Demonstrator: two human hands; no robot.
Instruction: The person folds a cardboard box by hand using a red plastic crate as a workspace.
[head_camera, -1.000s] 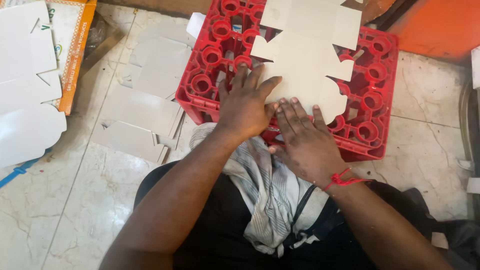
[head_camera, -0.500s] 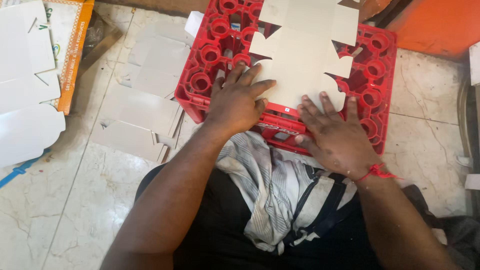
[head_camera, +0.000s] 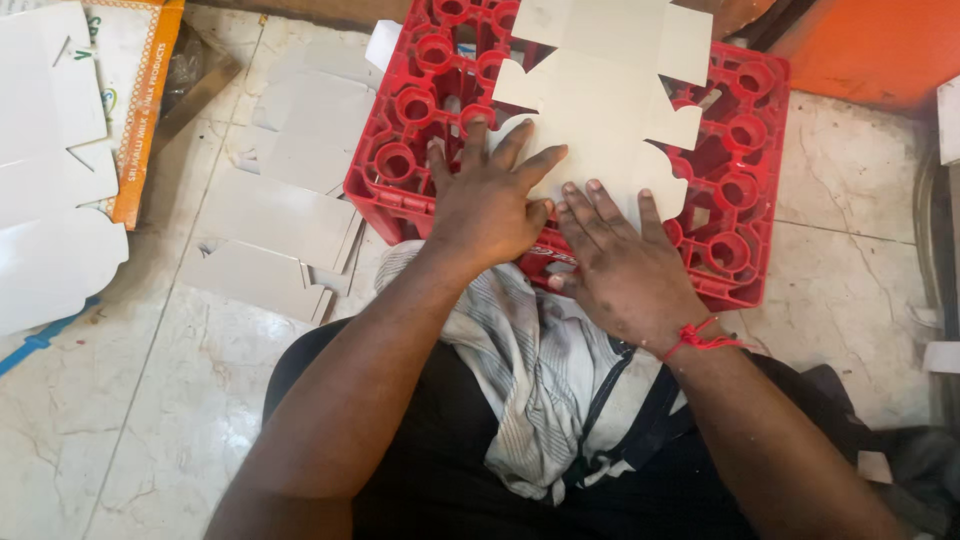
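A flat, unfolded white cardboard box blank lies on top of a red plastic bottle crate standing on the floor in front of me. My left hand rests palm down on the crate's near left part, its fingers spread and its fingertips on the blank's near edge. My right hand, with a red thread around the wrist, lies flat beside it, fingers touching the blank's near flap. Neither hand grips anything.
Several flat grey cardboard blanks lie on the marble floor left of the crate. White blanks and an orange-edged printed carton sit at far left. An orange object is at top right. A striped cloth covers my lap.
My right hand has slid left and forward along the crate's near edge, closing up beside my left hand. The left hand has shifted only slightly on the blank.
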